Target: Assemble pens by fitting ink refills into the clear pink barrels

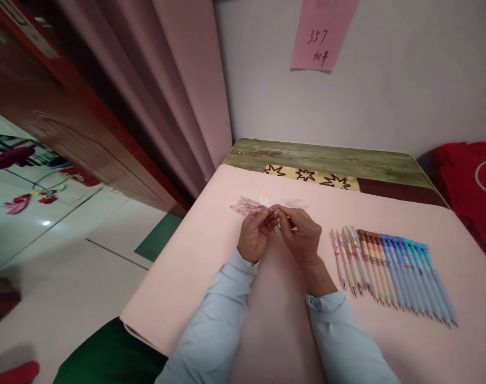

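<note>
My left hand [253,238] and my right hand [301,233] meet over the middle of the table, thumbs and fingers pinched together. Between the fingertips is a small pen part [272,210] with reddish marks, mostly covered by the fingers. Just beyond my left hand lies a small pile of clear, pink-tinted pen barrels [245,203]. Some white pieces [263,200] stick up behind the fingertips. Past my right hand are several thin, pale sticks [294,203], too small to make out. To the right, a neat row of pens [390,272] runs from pink through brown to blue.
A pale pink cover lies over the table [186,266], whose green wood-look far edge [318,154] shows. Behind it stands a wall with a pink paper note [323,34]. A curtain [178,80] and wooden door [78,117] are left; red cloth [467,186] is right.
</note>
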The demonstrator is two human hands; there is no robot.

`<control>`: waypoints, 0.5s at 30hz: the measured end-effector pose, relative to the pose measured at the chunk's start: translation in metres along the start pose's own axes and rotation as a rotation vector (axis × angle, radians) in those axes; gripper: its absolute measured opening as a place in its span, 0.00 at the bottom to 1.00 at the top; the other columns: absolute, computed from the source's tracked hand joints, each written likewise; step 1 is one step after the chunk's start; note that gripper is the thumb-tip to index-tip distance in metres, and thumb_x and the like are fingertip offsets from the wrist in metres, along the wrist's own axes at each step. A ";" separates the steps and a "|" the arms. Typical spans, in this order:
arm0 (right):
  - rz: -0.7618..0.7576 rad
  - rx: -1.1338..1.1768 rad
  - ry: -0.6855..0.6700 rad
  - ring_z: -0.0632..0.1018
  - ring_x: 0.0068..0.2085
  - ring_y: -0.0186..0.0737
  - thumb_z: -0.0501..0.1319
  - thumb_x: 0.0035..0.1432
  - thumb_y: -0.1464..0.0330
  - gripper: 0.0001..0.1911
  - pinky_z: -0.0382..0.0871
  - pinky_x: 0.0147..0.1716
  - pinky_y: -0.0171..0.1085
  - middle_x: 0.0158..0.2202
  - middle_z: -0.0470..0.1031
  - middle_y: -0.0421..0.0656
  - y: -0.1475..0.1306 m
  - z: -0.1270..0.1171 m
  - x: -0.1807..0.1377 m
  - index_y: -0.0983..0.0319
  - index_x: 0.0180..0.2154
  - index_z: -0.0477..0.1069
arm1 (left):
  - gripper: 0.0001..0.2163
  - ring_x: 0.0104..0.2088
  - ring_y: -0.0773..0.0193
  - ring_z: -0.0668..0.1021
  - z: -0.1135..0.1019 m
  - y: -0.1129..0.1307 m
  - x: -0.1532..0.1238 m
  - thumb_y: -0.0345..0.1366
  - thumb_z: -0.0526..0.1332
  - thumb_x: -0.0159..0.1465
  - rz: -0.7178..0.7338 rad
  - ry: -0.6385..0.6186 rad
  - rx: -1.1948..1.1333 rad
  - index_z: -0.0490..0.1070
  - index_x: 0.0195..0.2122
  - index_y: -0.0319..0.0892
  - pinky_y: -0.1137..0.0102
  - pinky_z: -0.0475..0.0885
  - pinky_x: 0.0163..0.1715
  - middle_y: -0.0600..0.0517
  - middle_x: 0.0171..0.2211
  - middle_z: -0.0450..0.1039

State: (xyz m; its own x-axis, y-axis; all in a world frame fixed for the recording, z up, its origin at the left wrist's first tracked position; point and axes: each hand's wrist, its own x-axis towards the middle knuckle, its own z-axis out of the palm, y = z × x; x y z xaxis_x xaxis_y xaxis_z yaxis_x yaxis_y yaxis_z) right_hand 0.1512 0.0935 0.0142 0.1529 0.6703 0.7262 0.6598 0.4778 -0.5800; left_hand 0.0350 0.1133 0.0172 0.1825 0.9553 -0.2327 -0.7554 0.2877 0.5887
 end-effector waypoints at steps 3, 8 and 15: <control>0.017 -0.001 0.003 0.81 0.35 0.34 0.60 0.64 0.69 0.10 0.74 0.34 0.31 0.38 0.83 0.45 0.001 0.001 -0.001 0.60 0.44 0.79 | 0.04 0.31 0.69 0.81 0.001 0.005 0.000 0.28 0.62 0.65 -0.027 0.042 -0.072 0.76 0.33 0.34 0.75 0.76 0.35 0.47 0.33 0.80; 0.470 0.076 0.258 0.77 0.26 0.35 0.58 0.63 0.60 0.17 0.72 0.29 0.34 0.32 0.80 0.44 0.017 -0.007 0.005 0.64 0.46 0.77 | 0.18 0.30 0.76 0.79 -0.006 0.031 0.004 0.30 0.45 0.75 0.060 0.075 -0.432 0.75 0.39 0.33 0.84 0.74 0.33 0.47 0.33 0.80; 0.649 -0.246 -0.276 0.76 0.28 0.40 0.64 0.52 0.62 0.08 0.63 0.30 0.36 0.26 0.78 0.40 0.038 -0.040 0.015 0.59 0.29 0.79 | 0.21 0.29 0.76 0.76 -0.007 0.038 0.004 0.34 0.44 0.76 0.117 0.117 -0.484 0.73 0.34 0.36 0.84 0.73 0.30 0.49 0.32 0.78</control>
State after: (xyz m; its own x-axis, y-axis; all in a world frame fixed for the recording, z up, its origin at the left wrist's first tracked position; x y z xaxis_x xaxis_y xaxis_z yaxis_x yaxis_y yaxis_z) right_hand 0.2081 0.0994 0.0178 0.3989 0.9081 0.1279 0.6500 -0.1816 -0.7380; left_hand 0.0023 0.1280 0.0331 0.0286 0.9573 -0.2878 -0.9765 0.0883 0.1965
